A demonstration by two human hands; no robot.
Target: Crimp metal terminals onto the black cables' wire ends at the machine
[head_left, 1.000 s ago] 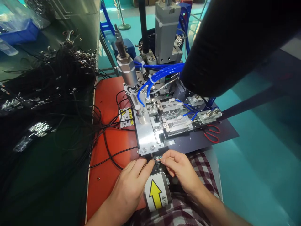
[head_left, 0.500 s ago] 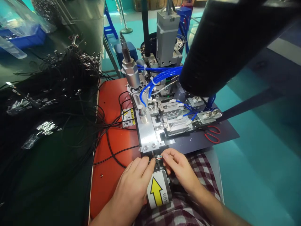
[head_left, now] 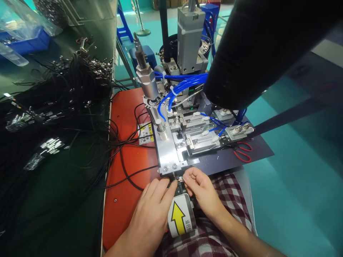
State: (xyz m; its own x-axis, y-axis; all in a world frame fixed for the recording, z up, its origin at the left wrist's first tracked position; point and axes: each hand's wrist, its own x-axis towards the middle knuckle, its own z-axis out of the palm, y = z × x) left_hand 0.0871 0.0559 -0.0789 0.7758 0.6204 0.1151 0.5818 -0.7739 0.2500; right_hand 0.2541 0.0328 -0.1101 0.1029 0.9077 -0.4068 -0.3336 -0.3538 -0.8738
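Observation:
Low in the head view, my two hands meet at the front edge of a metal machine fixture (head_left: 167,155). My left hand (head_left: 152,203) is closed, with thumb and forefinger pressed on a thin black cable whose length is mostly hidden under the fingers. From the right, the thumb and forefinger of my right hand (head_left: 200,187) pinch the cable's small end piece (head_left: 180,179), which shows a bit of metal and coloured wire. That end lies over a narrow black track (head_left: 179,191), just above a white plate with a yellow arrow (head_left: 178,217).
Blue air tubes (head_left: 184,85) and cylinders crowd the machine. A thick black hose (head_left: 241,53) hangs at upper right. Red-handled scissors (head_left: 243,151) lie on the right. Tangled black cables (head_left: 72,82) cover the left bench and cross the red surface (head_left: 128,110).
My right hand has shifted slightly left, closer to my left fingertips, and covers more of the cable's coloured end. My left hand is nearly still.

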